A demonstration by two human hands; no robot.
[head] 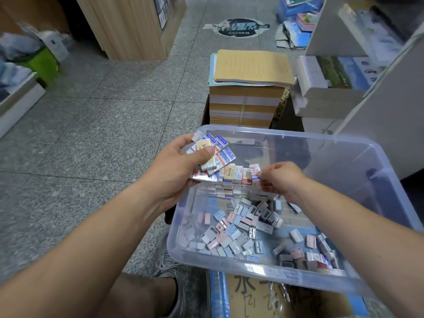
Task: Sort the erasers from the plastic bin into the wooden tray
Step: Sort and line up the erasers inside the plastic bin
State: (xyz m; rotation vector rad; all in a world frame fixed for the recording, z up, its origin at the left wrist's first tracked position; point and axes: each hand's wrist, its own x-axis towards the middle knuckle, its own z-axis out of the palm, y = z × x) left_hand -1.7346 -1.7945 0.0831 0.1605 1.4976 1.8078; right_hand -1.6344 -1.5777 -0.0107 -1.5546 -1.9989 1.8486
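The left hand (181, 166) clamps a stack of erasers (221, 154) under its thumb, the right hand (281, 177) pinches a single eraser (255, 172) at its fingertips: probably light, stiff, film-slick, best squeezed across flat faces.

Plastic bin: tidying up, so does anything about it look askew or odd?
Yes: the plastic bin juts past the cardboard box under it, its near left corner over a shoe. Loose erasers lie jumbled beside neat stacks.

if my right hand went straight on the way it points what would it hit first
Likely the stacked erasers in the plastic bin, just beyond the eraser the right hand pinches; depth is unclear.
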